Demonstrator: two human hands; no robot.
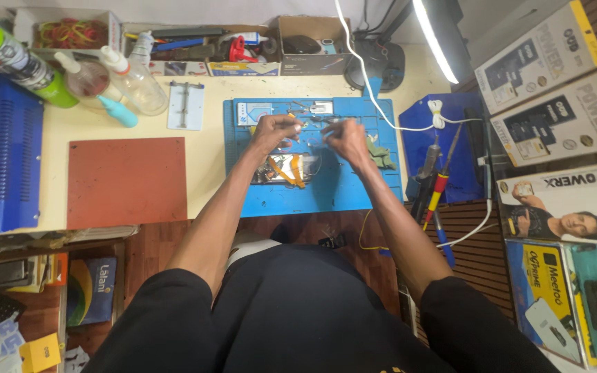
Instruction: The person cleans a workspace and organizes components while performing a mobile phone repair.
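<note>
Where the opened device [286, 168] lies on the blue work mat [343, 190], with orange strips crossing it, we see both hands raised just above it. The left hand [274, 131] has its fingers [293, 124] pinched together on something small and pale, too small to identify. The right hand [345, 138] curls its fingers [327, 130] toward the left, apparently around a thin tool; the blur prevents us from judging the grip. Left of the mat on the tabletop [205, 155] lies a red-brown pad [126, 181], with clear squeeze bottles [129, 79] behind it. To the right, screwdrivers [435, 186] rest on a second blue mat [450, 117].
</note>
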